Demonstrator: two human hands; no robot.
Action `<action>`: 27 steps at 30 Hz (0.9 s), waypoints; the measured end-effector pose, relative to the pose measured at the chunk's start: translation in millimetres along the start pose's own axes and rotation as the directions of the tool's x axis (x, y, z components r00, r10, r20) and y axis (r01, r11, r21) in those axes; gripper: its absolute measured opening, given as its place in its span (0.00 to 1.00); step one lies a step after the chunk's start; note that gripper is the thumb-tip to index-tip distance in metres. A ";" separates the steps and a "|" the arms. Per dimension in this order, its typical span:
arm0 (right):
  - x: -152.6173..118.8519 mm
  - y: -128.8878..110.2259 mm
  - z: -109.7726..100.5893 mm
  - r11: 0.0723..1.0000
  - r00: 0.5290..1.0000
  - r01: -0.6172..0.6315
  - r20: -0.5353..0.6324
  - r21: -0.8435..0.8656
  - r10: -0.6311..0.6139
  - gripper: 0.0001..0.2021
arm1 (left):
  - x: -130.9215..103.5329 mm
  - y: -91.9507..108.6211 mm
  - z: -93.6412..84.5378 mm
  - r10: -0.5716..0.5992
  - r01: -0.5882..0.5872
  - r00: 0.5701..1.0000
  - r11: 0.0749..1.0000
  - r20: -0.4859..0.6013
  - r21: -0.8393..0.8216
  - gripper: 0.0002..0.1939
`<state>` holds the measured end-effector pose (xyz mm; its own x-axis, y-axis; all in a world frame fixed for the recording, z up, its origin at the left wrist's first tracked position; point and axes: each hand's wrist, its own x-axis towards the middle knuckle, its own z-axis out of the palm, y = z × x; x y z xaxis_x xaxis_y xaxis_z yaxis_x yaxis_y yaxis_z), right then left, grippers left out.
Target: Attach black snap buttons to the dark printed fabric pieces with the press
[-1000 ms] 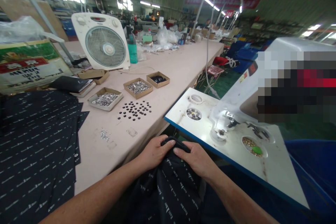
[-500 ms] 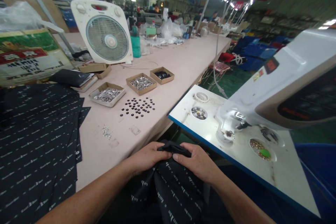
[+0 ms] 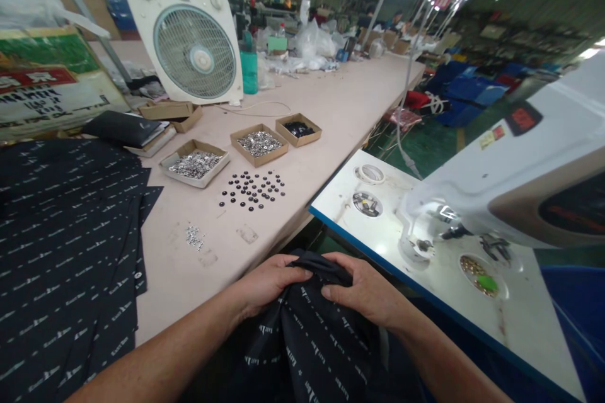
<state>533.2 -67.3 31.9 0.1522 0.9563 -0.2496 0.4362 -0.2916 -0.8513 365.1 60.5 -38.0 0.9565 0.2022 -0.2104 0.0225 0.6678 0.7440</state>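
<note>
Both hands grip the folded upper edge of a black printed garment (image 3: 314, 334), low in the middle of the view. My left hand (image 3: 269, 283) pinches the fold with its thumb on top. On the other side my right hand (image 3: 362, 283) has its thumb and fingers closed round the same edge. The garment hangs down in folds below them, and its lower part is out of view. To the right stands a white snap-press machine (image 3: 439, 201) on a white, blue-edged worktop (image 3: 472, 321), apart from my hands.
On the pink table (image 3: 189, 289) lie black snap caps (image 3: 253, 191), small silver parts (image 3: 195, 237) and stacked printed fabric (image 3: 70, 277). Cardboard trays (image 3: 193, 164) of metal parts and a box fan (image 3: 189, 44) stand farther back. The worktop's corner juts near the table edge.
The view has shifted slightly left, so the machine sits farther right. My right thumb has moved away from my left thumb along the fold. Both hands keep hold of the garment.
</note>
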 end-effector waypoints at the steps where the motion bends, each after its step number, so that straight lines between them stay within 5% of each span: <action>1: 0.5 -0.3 -0.5 1.000 1.000 0.008 0.004 0.024 -0.009 0.25 | -0.5 0.8 0.4 -0.012 0.012 1.000 1.000 -0.005 -0.012 0.22; 9: 2.6 -1.8 -3.7 0.997 0.999 0.021 0.028 0.072 -0.023 0.26 | -2.7 7.3 3.6 -0.093 0.093 0.996 0.996 -0.009 -0.002 0.22; 19: 12.4 -7.1 -20.2 0.994 0.996 0.044 0.083 -0.097 -0.036 0.26 | 7.4 -5.4 3.4 0.048 -0.029 0.992 0.985 -0.113 0.170 0.15; 23: 42.0 -26.0 -26.1 0.985 0.994 0.097 -0.044 -0.144 -0.104 0.23 | 11.3 -11.8 5.1 0.068 -0.035 0.990 0.969 -0.128 0.243 0.11; 27: 100.9 -35.2 -18.9 0.953 0.952 0.121 -0.239 -0.278 -0.191 0.16 | 15.9 -20.5 4.4 0.110 -0.072 0.989 0.937 -0.095 0.342 0.09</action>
<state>550.0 39.1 45.4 0.2737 0.9612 0.0349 0.6806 -0.1679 -0.7131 381.2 46.9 -53.8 0.9210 0.3420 -0.1864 0.0521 0.3661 0.9291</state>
